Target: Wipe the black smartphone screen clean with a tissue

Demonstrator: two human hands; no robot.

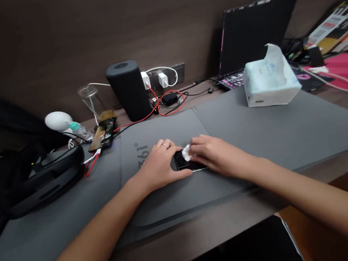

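A dark phone (182,162) lies flat, screen up, on the grey mat (235,140). My left hand (160,161), with a ring on one finger, grips the phone's left end, thumb along the near edge and fingers at the far edge. In my right hand (211,151) a crumpled white tissue (186,153) is pinched and pressed against the screen. That hand covers the phone's right part.
Behind stand a black cylindrical speaker (129,91), a glass bottle (94,100) and plugged-in chargers (163,80). A second phone (103,134) on a cable is at left, near a black headset-like device (53,179). At right are a tissue pack (268,83) and a laptop (258,37).
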